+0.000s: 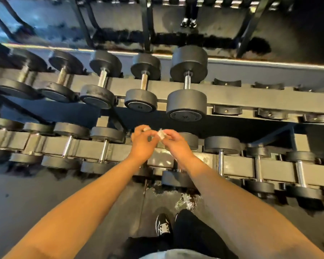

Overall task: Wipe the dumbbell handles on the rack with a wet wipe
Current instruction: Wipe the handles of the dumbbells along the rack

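Wipe (160, 134) blurred between fingertips

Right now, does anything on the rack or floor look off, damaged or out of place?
Yes. The floor under the lower tier shows a pale scuffed or wet-looking patch. The upper tier has empty cradles to the right of its biggest dumbbell. The wet wipe in the right hand looks small and crumpled.

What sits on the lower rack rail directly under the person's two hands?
Under the left hand and right hand, which hold a wipe, the lower rail shows. A dumbbell lies there; its handle is hidden by the right wrist.
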### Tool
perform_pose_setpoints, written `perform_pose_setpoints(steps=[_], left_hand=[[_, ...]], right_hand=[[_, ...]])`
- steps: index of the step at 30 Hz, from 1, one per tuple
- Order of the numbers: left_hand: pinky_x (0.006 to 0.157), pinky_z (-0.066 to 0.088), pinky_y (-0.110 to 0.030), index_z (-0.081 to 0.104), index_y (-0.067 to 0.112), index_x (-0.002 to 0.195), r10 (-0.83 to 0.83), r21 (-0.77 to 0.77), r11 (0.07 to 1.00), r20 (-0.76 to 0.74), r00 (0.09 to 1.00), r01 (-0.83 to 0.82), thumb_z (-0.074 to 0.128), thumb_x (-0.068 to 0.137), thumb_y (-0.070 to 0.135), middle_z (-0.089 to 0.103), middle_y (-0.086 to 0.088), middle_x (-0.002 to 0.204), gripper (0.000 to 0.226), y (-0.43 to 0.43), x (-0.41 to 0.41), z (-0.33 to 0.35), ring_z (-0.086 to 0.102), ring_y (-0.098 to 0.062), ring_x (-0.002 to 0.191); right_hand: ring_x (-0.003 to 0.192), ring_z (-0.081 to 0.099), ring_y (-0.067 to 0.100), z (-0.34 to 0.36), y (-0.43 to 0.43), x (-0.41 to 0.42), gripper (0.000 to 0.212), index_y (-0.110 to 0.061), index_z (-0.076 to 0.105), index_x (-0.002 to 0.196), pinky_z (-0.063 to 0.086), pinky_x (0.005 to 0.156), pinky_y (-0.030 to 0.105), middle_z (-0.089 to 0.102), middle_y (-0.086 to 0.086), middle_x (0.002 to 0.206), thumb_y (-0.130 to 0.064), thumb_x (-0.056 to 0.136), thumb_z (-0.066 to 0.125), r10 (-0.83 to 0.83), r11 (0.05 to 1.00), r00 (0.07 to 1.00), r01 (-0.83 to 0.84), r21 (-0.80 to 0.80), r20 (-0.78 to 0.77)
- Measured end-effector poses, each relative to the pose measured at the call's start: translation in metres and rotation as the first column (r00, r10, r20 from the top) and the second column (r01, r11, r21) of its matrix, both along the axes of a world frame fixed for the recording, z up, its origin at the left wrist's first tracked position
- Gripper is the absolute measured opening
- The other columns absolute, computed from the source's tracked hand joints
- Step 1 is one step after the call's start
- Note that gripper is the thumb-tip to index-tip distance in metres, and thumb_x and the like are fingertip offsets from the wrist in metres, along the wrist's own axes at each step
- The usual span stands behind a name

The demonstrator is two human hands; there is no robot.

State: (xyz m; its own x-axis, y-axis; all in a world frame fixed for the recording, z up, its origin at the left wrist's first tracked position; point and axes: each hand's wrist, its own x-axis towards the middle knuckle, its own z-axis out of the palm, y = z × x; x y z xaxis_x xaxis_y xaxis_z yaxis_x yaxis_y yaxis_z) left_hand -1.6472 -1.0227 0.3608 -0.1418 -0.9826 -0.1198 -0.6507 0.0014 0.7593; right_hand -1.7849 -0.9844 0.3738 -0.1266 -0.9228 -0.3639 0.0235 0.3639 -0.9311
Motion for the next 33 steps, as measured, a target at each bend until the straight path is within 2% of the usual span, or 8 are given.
perform_pose_setpoints(steps=[4, 7, 13, 17, 22, 25, 29, 33], left_hand=[[0.078, 0.042, -0.018, 0.071, 0.019, 0.104, 0.014, 0.028, 1.0, -0.146, 0.989, -0.01, 0.064, 0.097, 0.026, 0.065, 0.004, 0.105, 0.012, -0.002, 0.003, 0.029, 0.061, -0.012, 0.098], [0.068, 0.038, -0.015, 0.065, 0.019, 0.104, 0.082, 0.027, 0.996, -0.123, 0.989, -0.08, 0.059, 0.1, 0.028, 0.063, 0.005, 0.098, 0.012, -0.005, 0.005, 0.044, 0.057, -0.004, 0.085], [0.064, 0.041, -0.012, 0.061, 0.017, 0.107, 0.134, -0.031, 0.989, -0.186, 0.973, -0.142, 0.054, 0.102, 0.025, 0.061, 0.005, 0.092, 0.011, -0.011, 0.004, 0.068, 0.056, -0.004, 0.078], [0.064, 0.043, -0.005, 0.059, 0.016, 0.111, 0.202, -0.077, 0.971, -0.232, 0.952, -0.225, 0.051, 0.104, 0.023, 0.061, 0.003, 0.097, 0.012, -0.022, 0.013, 0.081, 0.059, -0.007, 0.082], [0.064, 0.044, -0.008, 0.06, 0.015, 0.107, 0.276, -0.045, 0.95, -0.343, 0.898, -0.31, 0.055, 0.099, 0.017, 0.062, -0.001, 0.101, 0.01, -0.045, 0.016, 0.093, 0.058, -0.009, 0.085], [0.069, 0.044, -0.017, 0.063, 0.013, 0.108, 0.336, 0.08, 0.938, -0.437, 0.834, -0.336, 0.058, 0.098, 0.019, 0.064, -0.006, 0.106, 0.012, -0.065, 0.016, 0.096, 0.06, -0.011, 0.089], [0.085, 0.053, -0.033, 0.066, 0.011, 0.106, 0.308, 0.162, 0.951, -0.479, 0.822, -0.263, 0.063, 0.095, 0.027, 0.068, -0.009, 0.106, 0.02, -0.105, 0.027, 0.092, 0.066, -0.022, 0.099], [0.088, 0.054, -0.041, 0.063, 0.015, 0.093, 0.266, 0.186, 0.962, -0.446, 0.855, -0.202, 0.066, 0.092, 0.034, 0.067, -0.005, 0.097, 0.02, -0.148, 0.046, 0.083, 0.065, -0.021, 0.093]], right_hand=[[0.097, 0.066, 0.016, 0.023, -0.01, 0.003, 0.015, -0.014, 0.068, 0.106, 0.054, 0.087, 0.033, 0.07, 0.005, 0.105, -0.023, 0.094, 0.068, -0.003, 1.0, 0.997, 0.001, -0.028, -0.071], [0.1, 0.066, 0.022, 0.035, -0.02, 0.005, 0.013, -0.014, 0.066, 0.108, 0.054, 0.094, 0.041, 0.069, 0.006, 0.105, -0.02, 0.097, 0.062, -0.002, 1.0, 0.995, -0.001, -0.03, -0.097], [0.091, 0.063, 0.022, 0.057, -0.042, 0.005, 0.009, -0.015, 0.064, 0.102, 0.051, 0.079, 0.031, 0.065, 0.005, 0.097, -0.017, 0.097, 0.058, -0.008, 0.995, 0.987, -0.008, -0.101, -0.159], [0.095, 0.064, 0.021, 0.069, -0.058, 0.005, 0.021, -0.019, 0.065, 0.119, 0.054, 0.081, 0.028, 0.066, 0.007, 0.104, -0.02, 0.099, 0.06, 0.07, 0.987, 0.99, -0.086, -0.134, -0.119], [0.099, 0.061, 0.017, 0.074, -0.082, 0.013, 0.018, -0.016, 0.069, 0.112, 0.052, 0.091, 0.034, 0.066, 0.0, 0.105, -0.018, 0.1, 0.056, 0.102, 0.984, 0.983, -0.123, -0.132, -0.153], [0.094, 0.059, 0.016, 0.078, -0.1, 0.016, 0.017, -0.017, 0.065, 0.11, 0.051, 0.088, 0.037, 0.062, -0.004, 0.099, -0.019, 0.102, 0.05, 0.097, 0.986, 0.98, -0.119, -0.118, -0.176], [0.088, 0.058, 0.013, 0.081, -0.137, 0.021, 0.015, -0.018, 0.063, 0.104, 0.044, 0.071, 0.024, 0.063, -0.003, 0.096, -0.015, 0.1, 0.048, 0.023, 0.991, 0.989, -0.041, -0.129, -0.144], [0.101, 0.062, 0.02, 0.078, -0.176, 0.038, 0.017, -0.016, 0.065, 0.11, 0.05, 0.077, 0.026, 0.066, 0.005, 0.108, -0.016, 0.099, 0.052, -0.13, 0.99, 0.991, 0.129, -0.062, -0.013]])
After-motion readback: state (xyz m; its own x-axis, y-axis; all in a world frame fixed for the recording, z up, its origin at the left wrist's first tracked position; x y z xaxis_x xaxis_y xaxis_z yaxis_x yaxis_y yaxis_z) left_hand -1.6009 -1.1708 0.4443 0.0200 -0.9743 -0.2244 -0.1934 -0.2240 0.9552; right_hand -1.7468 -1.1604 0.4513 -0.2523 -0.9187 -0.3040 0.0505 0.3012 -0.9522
